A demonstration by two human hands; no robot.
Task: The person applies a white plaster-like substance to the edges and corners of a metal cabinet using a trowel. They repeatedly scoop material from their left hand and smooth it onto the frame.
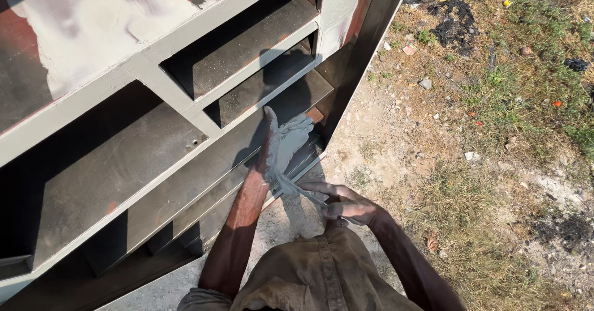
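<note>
My left hand (283, 143) is stretched forward with the palm up, and a lump of grey putty (289, 139) covers the palm and fingers. It hovers over the lower shelf of a large metal cabinet (154, 76) that lies tilted on the ground. My right hand (346, 204) is closed on the handle of a thin putty knife (300, 190). The blade's tip touches the putty at the heel of the left palm.
The cabinet has several open compartments, grey-primed with rusty brown patches and a pale sanded area at top left. To the right lies bare dirt with dry grass (495, 162), small stones, litter and dark burnt patches (455, 23).
</note>
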